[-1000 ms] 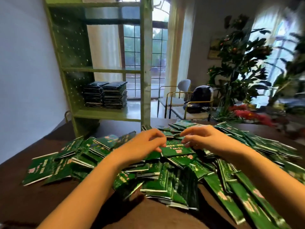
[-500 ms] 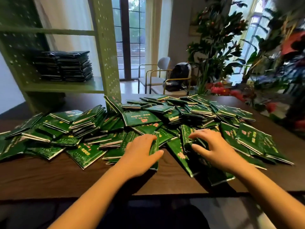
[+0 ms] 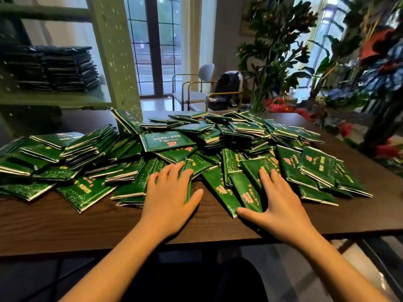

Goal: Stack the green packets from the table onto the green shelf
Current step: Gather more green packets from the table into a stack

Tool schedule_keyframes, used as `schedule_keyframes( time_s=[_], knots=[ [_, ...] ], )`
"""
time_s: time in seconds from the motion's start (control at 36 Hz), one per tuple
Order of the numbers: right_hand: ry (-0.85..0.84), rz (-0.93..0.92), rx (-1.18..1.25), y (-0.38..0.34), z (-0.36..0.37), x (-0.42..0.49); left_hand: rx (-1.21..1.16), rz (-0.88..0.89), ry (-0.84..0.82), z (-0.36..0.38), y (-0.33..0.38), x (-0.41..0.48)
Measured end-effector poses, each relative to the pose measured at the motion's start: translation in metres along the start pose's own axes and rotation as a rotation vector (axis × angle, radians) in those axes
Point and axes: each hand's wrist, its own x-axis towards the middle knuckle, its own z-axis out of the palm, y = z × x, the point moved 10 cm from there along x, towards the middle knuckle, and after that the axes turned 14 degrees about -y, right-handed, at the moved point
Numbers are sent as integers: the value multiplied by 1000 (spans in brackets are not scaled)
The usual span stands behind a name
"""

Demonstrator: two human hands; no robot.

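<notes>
Our left fingers (image 3: 174, 172) flat, spread, pressing green packets (image 3: 165, 142) near worktop (image 3: 65, 225) front edge; right fingers (image 3: 265, 176) same, gripping nothing. Between our thumbs narrow packet (image 3: 220, 190) lies long axis front-to-back, near end at right thumb. Heap runs beyond fingers. Far left corner: green shelf (image 3: 54, 99), stacks (image 3: 54, 68) on it; left arm nearer, we judge.

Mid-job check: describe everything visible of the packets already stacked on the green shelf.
The stacked packets lie flat in two tall, fairly neat piles side by side on a board of the green shelf, upper left. In shade they look dark, nearly black-green, with glossy, crinkled, foil-like wrappers. The piles seem to touch each other and rest on the board alone. Their print is too blurred to read.
</notes>
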Motion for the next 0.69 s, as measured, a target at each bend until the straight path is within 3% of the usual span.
schedule_keyframes(
  time_s=[0.39, 0.56, 0.69],
  knots=[
    [214, -65, 195, -7, -31, -16, -51, 83, 48, -1, 5, -7],
    [293, -121, 392, 5, -50, -19, -100, 148, 126, 0, 4, -8],
    [271, -180, 674, 23, -56, -13, -288, 240, 185, -9, 6, -9]
  ],
)
